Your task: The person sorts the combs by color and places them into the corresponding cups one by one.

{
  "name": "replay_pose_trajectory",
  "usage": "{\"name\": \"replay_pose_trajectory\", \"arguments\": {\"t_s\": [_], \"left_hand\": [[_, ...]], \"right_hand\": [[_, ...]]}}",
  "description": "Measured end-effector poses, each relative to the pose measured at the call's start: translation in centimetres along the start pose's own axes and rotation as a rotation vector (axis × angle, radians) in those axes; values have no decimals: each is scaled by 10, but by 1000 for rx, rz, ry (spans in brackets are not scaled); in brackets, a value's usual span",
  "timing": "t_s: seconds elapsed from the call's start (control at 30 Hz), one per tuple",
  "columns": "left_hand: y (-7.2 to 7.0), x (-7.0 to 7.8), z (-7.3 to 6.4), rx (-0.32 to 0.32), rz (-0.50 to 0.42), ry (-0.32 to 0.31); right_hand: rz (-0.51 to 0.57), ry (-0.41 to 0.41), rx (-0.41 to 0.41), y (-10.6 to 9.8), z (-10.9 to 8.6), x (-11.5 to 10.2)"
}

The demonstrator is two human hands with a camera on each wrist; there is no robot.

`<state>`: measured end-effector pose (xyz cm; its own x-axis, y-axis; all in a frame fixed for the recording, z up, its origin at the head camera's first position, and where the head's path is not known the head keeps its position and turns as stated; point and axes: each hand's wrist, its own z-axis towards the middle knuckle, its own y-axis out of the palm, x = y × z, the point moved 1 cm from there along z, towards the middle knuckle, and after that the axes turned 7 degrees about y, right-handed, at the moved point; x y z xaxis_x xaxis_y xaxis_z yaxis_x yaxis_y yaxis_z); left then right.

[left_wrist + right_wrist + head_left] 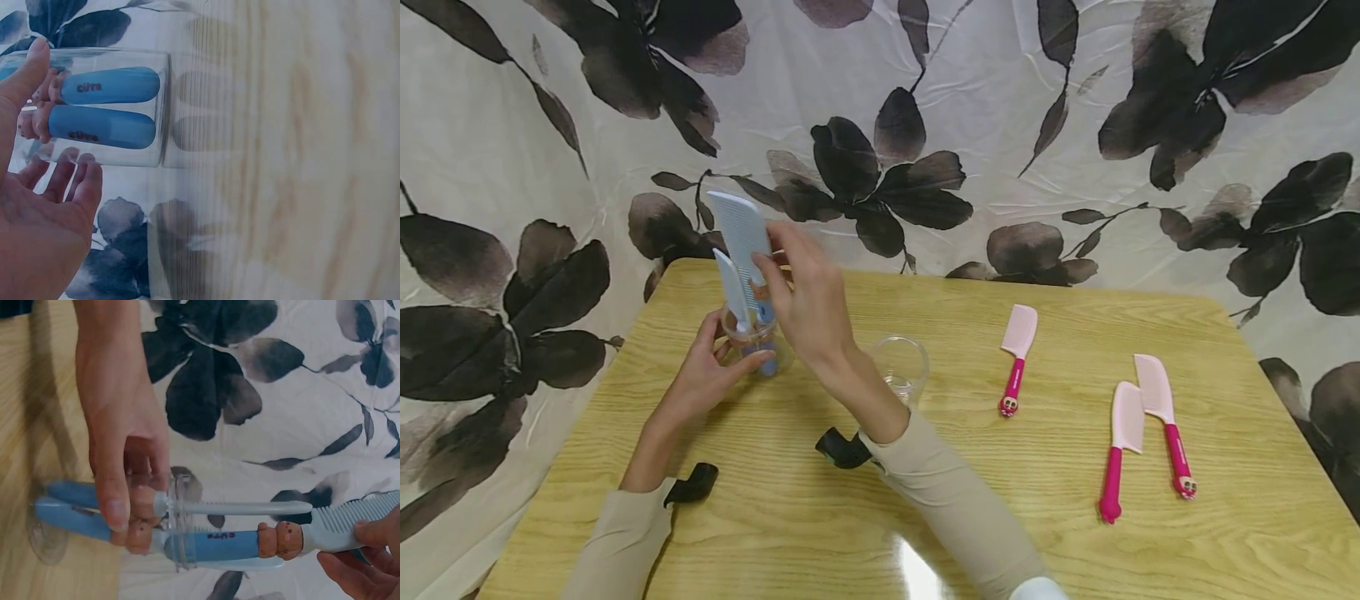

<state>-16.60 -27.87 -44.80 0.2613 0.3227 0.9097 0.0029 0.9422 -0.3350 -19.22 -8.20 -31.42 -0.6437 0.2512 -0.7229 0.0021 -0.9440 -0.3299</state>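
With thumb and fingers round it, my left hand (703,379) holds a clear cup (751,335) upright at the table's left side. Two pale blue combs stand inside; their blue handles (103,126) show through the wall in the left wrist view, handle ends down. Above the cup, my right hand (814,304) pinches another light blue comb (743,229) by its toothed part. In the right wrist view, this comb's blue handle (215,545) points down, with its end at the cup's mouth beside the other combs. Brown figures decorate the handles.
A second clear cup (912,354) stands near my right forearm. Farther right lie three pink combs with magenta handles: one alone (1018,333), and a left one (1127,417) touching or overlapping a right one (1157,387). A floral cloth (1000,150) hangs behind the wooden table (1000,517).
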Motion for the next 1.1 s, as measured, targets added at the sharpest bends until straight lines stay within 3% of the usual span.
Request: {"name": "replay_pose_trajectory", "arguments": {"t_s": [0.3, 0.7, 0.9, 1.1], "left_hand": [[1, -1, 0, 1, 2, 8], [0, 1, -1, 2, -8, -9], [0, 2, -1, 0, -14, -10], [1, 2, -2, -18, -10, -13]], "right_hand": [[-108, -6, -57, 9, -7, 0], [-19, 41, -56, 13, -7, 9], [-130, 27, -13, 18, -5, 7], [-219, 111, -65, 28, -8, 13]]}}
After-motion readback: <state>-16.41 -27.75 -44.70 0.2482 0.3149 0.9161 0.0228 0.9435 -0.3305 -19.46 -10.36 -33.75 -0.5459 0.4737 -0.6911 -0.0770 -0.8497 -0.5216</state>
